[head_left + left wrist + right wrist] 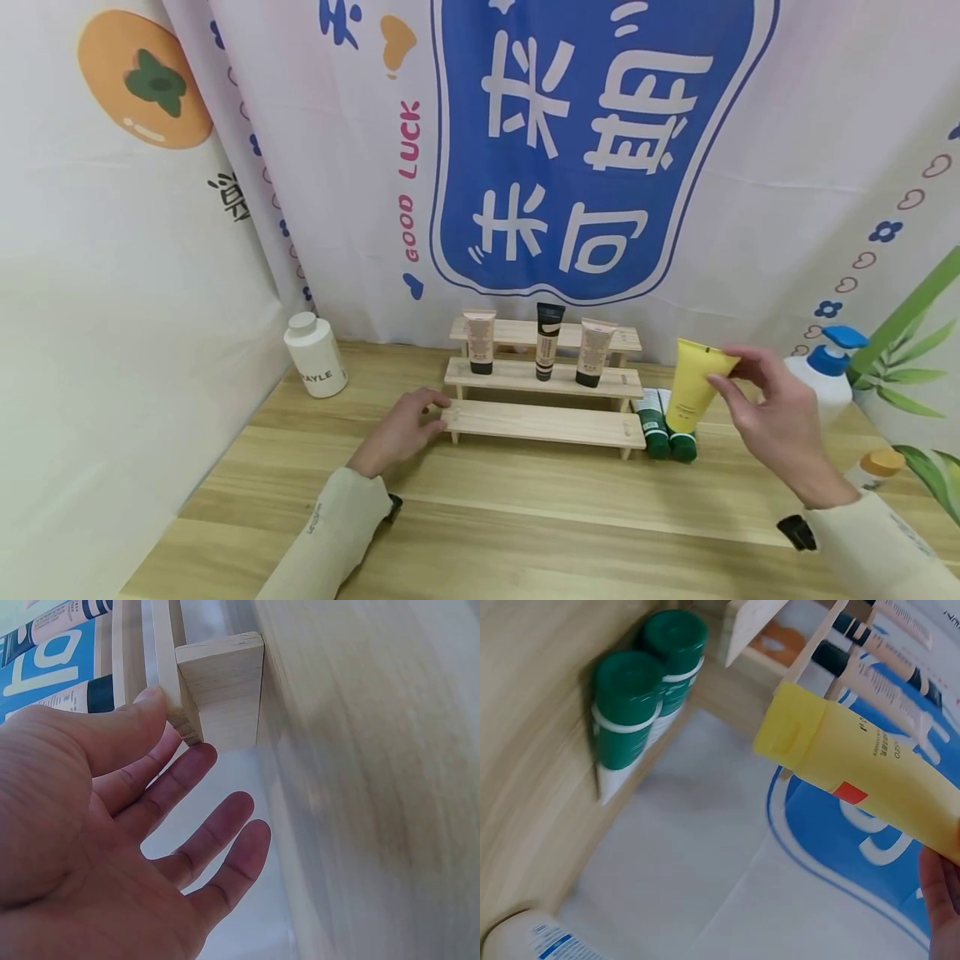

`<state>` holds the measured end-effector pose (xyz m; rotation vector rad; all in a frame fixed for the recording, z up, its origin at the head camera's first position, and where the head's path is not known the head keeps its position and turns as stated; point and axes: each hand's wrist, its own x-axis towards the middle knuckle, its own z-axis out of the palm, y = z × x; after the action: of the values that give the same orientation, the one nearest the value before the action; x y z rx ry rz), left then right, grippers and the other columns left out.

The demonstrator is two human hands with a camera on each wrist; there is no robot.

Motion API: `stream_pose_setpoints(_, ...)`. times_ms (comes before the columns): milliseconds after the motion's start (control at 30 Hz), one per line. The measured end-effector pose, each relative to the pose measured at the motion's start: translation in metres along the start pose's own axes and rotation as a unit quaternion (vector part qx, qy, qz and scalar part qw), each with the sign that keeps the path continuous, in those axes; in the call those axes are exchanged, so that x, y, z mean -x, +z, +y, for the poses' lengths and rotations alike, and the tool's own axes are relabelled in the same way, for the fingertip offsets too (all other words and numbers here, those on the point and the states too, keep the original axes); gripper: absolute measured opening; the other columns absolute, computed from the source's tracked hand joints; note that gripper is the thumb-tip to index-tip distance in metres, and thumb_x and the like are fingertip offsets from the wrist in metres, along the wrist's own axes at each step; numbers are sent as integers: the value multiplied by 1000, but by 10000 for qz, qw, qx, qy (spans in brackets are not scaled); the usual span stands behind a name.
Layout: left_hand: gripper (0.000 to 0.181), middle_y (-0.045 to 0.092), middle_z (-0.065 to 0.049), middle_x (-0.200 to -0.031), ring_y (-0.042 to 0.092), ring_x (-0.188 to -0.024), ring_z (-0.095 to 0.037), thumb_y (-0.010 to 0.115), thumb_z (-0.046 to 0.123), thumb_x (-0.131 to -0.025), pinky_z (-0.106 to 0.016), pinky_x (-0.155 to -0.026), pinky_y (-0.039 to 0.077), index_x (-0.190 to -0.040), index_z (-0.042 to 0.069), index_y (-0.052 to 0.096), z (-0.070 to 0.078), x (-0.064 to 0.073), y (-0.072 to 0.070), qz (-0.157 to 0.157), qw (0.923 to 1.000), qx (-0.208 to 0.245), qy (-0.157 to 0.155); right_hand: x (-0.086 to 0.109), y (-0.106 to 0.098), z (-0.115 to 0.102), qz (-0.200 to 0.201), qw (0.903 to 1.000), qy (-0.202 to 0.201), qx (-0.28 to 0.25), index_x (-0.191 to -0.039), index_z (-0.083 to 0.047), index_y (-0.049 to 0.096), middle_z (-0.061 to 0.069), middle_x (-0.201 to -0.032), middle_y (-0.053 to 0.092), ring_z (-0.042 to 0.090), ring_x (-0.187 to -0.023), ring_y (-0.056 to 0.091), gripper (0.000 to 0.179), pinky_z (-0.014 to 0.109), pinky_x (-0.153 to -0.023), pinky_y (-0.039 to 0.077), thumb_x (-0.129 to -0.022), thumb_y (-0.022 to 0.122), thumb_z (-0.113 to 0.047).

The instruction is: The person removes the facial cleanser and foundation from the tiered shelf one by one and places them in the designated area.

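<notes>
My right hand pinches a yellow squeeze tube by its flat crimped end, cap downward. In the head view the tube overlaps two green-capped tubes beside the rack's right end. The right wrist view shows its yellow flip cap close to the rack. At the left end of the three-step wooden rack, my left hand pinches the lowest step's corner between thumb and forefinger, its other fingers spread. On the middle step stand two beige tubes and, between them, a black-and-beige tube.
A white bottle stands at the table's back left. On the right are a blue-topped pump bottle, an orange-capped bottle and green leaves. A printed cloth hangs behind the wooden table.
</notes>
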<state>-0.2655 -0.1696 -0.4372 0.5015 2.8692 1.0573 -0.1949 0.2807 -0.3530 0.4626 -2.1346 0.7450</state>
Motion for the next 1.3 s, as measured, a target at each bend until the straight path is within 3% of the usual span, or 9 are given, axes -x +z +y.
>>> stream_pose_setpoints(100,30,55,-7,-124,51,-114,-31,65,12,-91,-46,-91,46,-120,13,60,1,0,0,-8,10000,38,-7,3,-4,6,-4,9998,170,134,-116,5,55,14,-106,61,-1,-93,54,49,2,-82,37,-72,74,15)
stream_pose_setpoints(267,30,55,-7,-123,51,-112,-32,65,11,-91,-46,-90,46,-120,12,60,2,1,0,4,10000,83,51,5,-7,14,-141,9961,766,410,-117,3,54,17,-105,61,29,-86,60,42,-1,-78,33,-79,71,9)
stream_pose_setpoints(367,29,56,-7,-122,51,-112,-32,65,11,-91,-46,-90,46,-119,12,60,1,1,0,19,10000,46,70,5,-5,22,-430,9892,1263,604,-118,2,54,18,-103,60,32,-85,59,39,2,-73,35,-83,68,6)
stream_pose_setpoints(500,29,56,-7,-122,51,-112,-31,65,12,-91,-46,-90,46,-120,12,60,1,1,0,15,10000,10,41,5,-1,36,-1071,9732,1892,749,-122,4,50,22,-103,56,36,-87,56,38,30,-74,52,-87,64,5)
stream_pose_setpoints(600,29,56,-7,-122,51,-113,-31,65,12,-91,-46,-91,46,-120,13,60,1,0,0,11,10000,-10,44,4,3,50,-1561,9600,2224,680,-123,6,47,26,-104,54,38,-88,54,37,52,-73,51,-88,61,5)
stream_pose_setpoints(1000,29,55,-7,-124,51,-113,-29,65,13,-91,-46,-92,45,-120,14,61,-1,0,0,10,10000,-56,-2,-11,25,107,-2689,9090,3154,444,-124,7,44,31,-109,50,40,-89,54,37,44,-67,52,-92,58,-7)
stream_pose_setpoints(1300,29,56,-7,-123,51,-113,-30,65,12,-90,-46,-92,46,-119,13,61,1,-1,0,14,10000,-75,55,-10,40,132,-2959,8865,3550,225,-117,10,51,32,-112,49,43,-97,50,32,50,-77,48,-93,57,-9)
